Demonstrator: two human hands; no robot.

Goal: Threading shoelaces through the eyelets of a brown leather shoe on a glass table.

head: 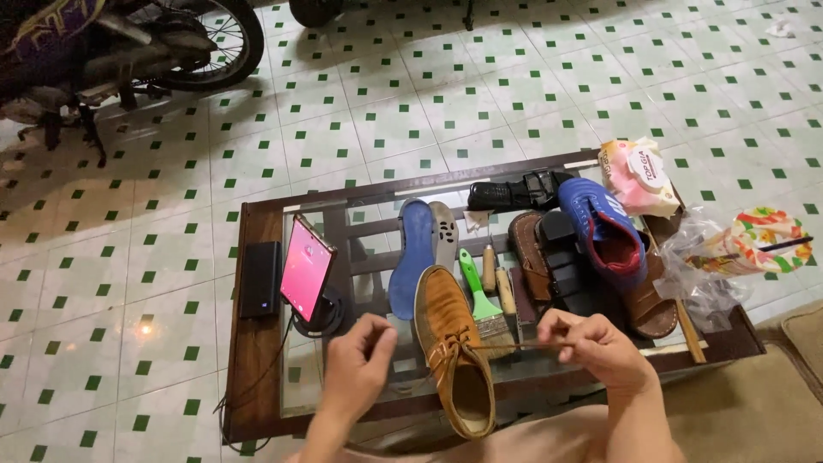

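Note:
A tan suede shoe (452, 343) stands on the glass-topped table (257, 343), toe pointing away from me. My right hand (600, 347) pinches a brown shoelace (514, 345) that runs taut leftward to the shoe's eyelets. My left hand (360, 360) hovers just left of the shoe, fingertips pinched together; whether the other lace end is in them I cannot make out.
Behind the shoe lie a green-handled brush (482, 304), blue and grey insoles (416, 253), brown sandals (536, 257), a blue sports shoe (604, 231), a wipes pack (636, 176) and a plastic bag (711, 257). A phone on a stand (306, 270) and black power bank (260, 279) sit left. A motorbike (129, 51) is parked far left.

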